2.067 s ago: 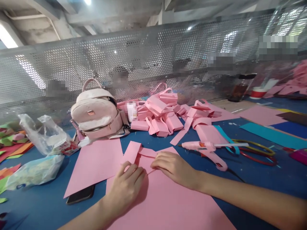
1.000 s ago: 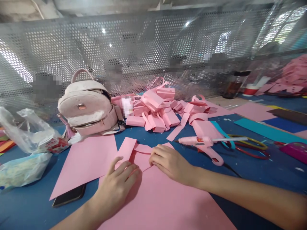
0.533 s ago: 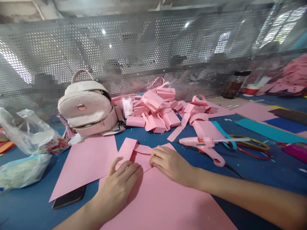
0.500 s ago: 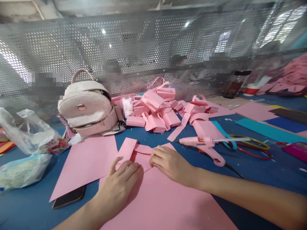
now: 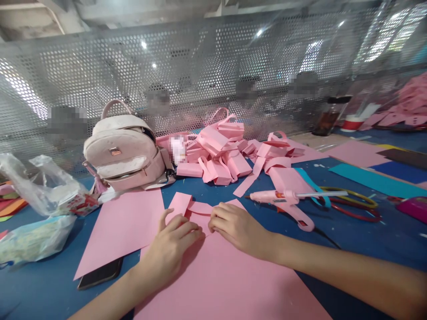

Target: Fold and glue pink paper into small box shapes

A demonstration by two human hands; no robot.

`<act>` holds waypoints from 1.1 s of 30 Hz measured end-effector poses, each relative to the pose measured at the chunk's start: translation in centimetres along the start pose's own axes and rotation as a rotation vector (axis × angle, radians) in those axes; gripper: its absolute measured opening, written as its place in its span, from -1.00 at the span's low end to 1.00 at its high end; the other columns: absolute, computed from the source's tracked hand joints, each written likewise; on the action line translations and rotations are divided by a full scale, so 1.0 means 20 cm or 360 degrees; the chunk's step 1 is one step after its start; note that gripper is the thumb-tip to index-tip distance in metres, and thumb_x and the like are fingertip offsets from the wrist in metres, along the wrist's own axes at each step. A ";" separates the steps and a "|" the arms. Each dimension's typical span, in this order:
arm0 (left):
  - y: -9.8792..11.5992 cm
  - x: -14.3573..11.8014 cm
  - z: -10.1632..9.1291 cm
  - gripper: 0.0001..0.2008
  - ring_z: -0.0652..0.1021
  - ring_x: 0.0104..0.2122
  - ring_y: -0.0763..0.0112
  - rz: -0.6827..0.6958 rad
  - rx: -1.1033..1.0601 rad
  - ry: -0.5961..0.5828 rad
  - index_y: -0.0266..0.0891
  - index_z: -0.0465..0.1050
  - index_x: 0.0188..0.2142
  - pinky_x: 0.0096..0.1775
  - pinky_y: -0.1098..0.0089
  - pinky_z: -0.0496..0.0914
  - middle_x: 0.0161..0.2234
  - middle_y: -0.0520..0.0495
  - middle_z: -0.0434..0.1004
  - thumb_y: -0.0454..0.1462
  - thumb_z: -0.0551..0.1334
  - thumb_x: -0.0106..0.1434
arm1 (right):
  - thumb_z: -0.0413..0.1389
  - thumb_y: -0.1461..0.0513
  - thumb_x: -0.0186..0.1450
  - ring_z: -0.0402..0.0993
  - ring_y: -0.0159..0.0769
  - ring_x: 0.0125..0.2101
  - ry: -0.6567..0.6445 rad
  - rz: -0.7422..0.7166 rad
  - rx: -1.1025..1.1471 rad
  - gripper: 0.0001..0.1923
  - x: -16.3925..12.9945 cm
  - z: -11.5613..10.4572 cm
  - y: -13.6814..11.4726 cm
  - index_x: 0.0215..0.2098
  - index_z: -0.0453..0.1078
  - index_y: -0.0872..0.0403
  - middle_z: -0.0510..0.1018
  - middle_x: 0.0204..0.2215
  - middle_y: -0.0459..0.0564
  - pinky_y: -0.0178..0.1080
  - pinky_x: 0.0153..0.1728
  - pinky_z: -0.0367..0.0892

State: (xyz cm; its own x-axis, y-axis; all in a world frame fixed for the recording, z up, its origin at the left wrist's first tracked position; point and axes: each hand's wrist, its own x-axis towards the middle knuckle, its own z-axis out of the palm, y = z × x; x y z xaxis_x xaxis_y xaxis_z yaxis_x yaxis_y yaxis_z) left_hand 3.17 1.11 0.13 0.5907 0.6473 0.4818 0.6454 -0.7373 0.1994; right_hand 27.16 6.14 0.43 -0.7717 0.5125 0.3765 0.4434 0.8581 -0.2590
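Note:
A large pink paper sheet [image 5: 240,284] lies in front of me, with a small folded pink paper piece [image 5: 179,205] and a curved pink strip [image 5: 200,208] at its far edge. My left hand [image 5: 176,240] rests palm down at the folded piece, its fingers curled onto the paper and one outer finger lifted. Close by on the right, my right hand [image 5: 235,229] bears down with its fingers bent together on the same paper. Both thumbs, and the paper under the fingertips, are mostly hidden. Another pink sheet [image 5: 123,226] lies to the left, partly over a dark phone [image 5: 100,273].
A pink glue gun [image 5: 283,202] lies right of my hands, beside red-and-yellow-handled scissors [image 5: 360,209]. Folded pink paper pieces [image 5: 222,151] are heaped behind. A pale backpack [image 5: 123,153] and plastic bags [image 5: 36,235] stand left. A perforated metal screen [image 5: 200,62] closes the back.
My left hand has shifted slightly to the right, its fingertips nearer my right hand. The right hand stays almost in place. The view has moved a little.

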 end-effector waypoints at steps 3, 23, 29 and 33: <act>-0.01 0.00 0.00 -0.59 0.50 -0.12 0.31 0.0017 0.0002 -0.0040 -0.05 0.46 0.00 0.23 0.10 -0.15 -0.13 0.07 0.61 -0.50 0.08 0.31 | 0.02 0.41 0.44 0.35 -0.24 -0.26 -0.0002 -0.0002 0.0008 -0.79 0.00 0.00 0.00 -0.26 0.45 0.10 0.50 -0.28 -0.02 -0.20 -0.20 0.26; -0.01 -0.04 0.01 -0.64 0.52 -0.07 0.35 0.0059 -0.0084 -0.0007 -0.14 0.40 0.07 0.29 0.11 -0.21 -0.08 -0.02 0.61 -0.45 0.01 0.40 | -0.12 0.46 0.35 0.34 -0.22 -0.18 -0.0066 -0.0278 0.0390 -0.69 0.02 0.03 0.02 -0.02 0.28 0.10 0.51 -0.19 0.05 -0.16 -0.10 0.28; -0.02 -0.06 0.02 -0.60 0.52 -0.05 0.35 0.0045 -0.0081 -0.0048 -0.14 0.39 0.09 0.31 0.09 -0.27 -0.06 -0.02 0.60 -0.49 0.02 0.37 | -0.12 0.47 0.33 0.35 -0.20 -0.18 -0.0111 -0.0279 0.0351 -0.64 0.03 0.06 0.02 0.03 0.26 0.11 0.50 -0.20 0.06 -0.14 -0.09 0.27; -0.02 -0.06 0.02 -0.58 0.53 -0.03 0.33 0.0073 -0.0028 -0.0055 -0.17 0.38 0.09 0.31 0.09 -0.27 -0.03 -0.04 0.60 -0.50 0.00 0.34 | -0.13 0.46 0.35 0.36 -0.20 -0.16 -0.0096 -0.0272 0.0397 -0.63 0.03 0.05 0.02 0.06 0.25 0.11 0.50 -0.18 0.06 -0.14 -0.06 0.27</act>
State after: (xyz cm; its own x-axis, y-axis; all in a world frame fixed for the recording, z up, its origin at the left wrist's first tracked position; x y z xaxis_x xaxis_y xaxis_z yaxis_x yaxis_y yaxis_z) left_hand 2.30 0.69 -0.83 0.6358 0.6190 0.4611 0.6090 -0.7693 0.1930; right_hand 26.33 6.75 -0.33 -0.8545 0.3521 0.3819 0.1851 0.8933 -0.4095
